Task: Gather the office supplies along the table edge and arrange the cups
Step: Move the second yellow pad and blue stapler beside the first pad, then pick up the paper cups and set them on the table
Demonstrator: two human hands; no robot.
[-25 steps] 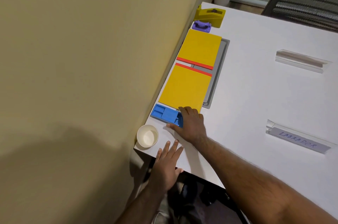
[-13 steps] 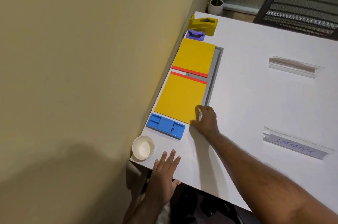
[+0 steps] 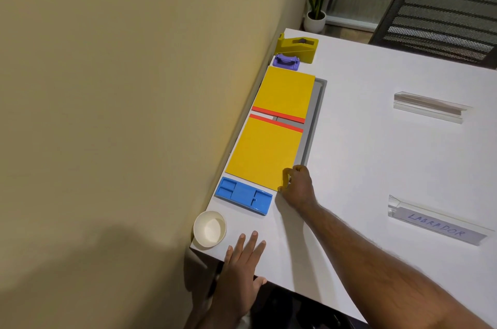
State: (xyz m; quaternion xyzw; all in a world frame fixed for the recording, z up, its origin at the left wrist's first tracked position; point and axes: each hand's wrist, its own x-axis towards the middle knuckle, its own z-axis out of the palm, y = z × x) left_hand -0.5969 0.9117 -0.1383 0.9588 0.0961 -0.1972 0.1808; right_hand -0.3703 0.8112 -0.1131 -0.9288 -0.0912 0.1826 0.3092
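Along the wall edge of the white table [image 3: 349, 167] lies a row of supplies. A yellow tape dispenser [image 3: 297, 48] is farthest, then a purple stapler [image 3: 286, 62], a far yellow pad [image 3: 285, 93], a near yellow pad [image 3: 265, 152], and a blue organiser tray [image 3: 243, 195]. A white paper cup [image 3: 209, 229] stands at the near corner. My right hand [image 3: 297, 184] has its fingers curled against the near pad's near right corner. My left hand [image 3: 240, 272] lies flat with straight fingers on the table's front edge, right of the cup.
A grey recessed tray [image 3: 314, 119] shows beneath and beside the pads. Two clear acrylic name holders lie to the right, one blank [image 3: 429, 106] and one reading LABRADOR [image 3: 435, 223]. A black mesh chair [image 3: 441, 6] and a potted plant [image 3: 316, 16] stand beyond the table. A beige wall borders the left.
My right hand left the blue organiser tray and moved right to the near yellow pad's corner, where it has stayed. My left hand slid slightly back toward the table edge.
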